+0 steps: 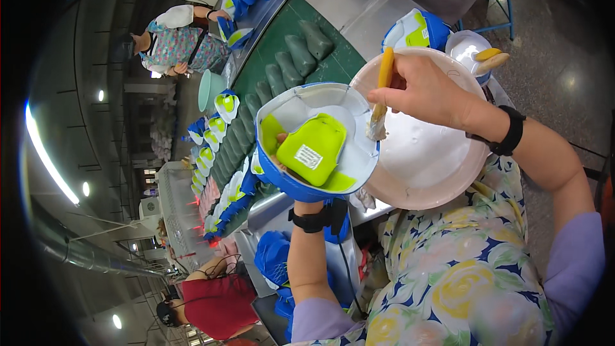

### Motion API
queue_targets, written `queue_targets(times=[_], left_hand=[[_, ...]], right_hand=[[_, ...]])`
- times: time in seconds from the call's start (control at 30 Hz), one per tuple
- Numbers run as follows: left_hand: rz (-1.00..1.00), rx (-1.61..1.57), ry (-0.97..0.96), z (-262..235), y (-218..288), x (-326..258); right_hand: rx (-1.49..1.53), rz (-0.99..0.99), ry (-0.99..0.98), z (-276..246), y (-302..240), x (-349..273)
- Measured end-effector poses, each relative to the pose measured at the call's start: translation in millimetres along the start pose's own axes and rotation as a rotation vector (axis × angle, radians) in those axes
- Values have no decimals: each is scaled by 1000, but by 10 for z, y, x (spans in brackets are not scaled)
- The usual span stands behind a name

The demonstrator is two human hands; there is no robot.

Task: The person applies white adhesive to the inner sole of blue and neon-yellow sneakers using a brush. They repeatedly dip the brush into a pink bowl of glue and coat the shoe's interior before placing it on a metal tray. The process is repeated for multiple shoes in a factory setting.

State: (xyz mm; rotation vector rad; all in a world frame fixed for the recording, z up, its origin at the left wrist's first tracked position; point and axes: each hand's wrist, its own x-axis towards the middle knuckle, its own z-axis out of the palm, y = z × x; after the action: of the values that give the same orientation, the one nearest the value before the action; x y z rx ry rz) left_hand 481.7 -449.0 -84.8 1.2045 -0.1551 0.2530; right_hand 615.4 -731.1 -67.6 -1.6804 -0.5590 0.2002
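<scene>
Head view: the left hand (307, 205) gripped a blue shoe upper (314, 144) from below, its opening facing up, while the right hand (426, 90) pinched a brush (382, 93) angled down just right of it, over a white bowl (429, 160).

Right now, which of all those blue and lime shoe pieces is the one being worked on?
The one cupped in the left hand, turned inside up, with the brush in the right hand beside it. The others sit along the conveyor.
</scene>
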Motion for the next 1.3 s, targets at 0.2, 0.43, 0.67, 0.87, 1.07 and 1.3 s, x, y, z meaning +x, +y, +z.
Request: queue_targets(times=[0.2, 0.43, 0.67, 0.87, 1.07, 1.3], left_hand=[[79, -66, -28, -103, -118, 69], [213, 484, 77, -234, -1, 114], [-483, 111, -24, -192, 472, 181], [-609, -30, 39, 367, 90, -306], [-675, -164, 114, 533, 41, -342], [-724, -154, 205, 281, 126, -234]], right_hand=[[295, 138, 10, 128, -2, -136], [563, 165, -58, 155, -136, -260], [367, -284, -9, -76, -105, -267], [248, -808, -140, 116, -242, -223], [13, -881, -199, 238, -233, -64], [-32, -455, -256, 44, -46, -5]])
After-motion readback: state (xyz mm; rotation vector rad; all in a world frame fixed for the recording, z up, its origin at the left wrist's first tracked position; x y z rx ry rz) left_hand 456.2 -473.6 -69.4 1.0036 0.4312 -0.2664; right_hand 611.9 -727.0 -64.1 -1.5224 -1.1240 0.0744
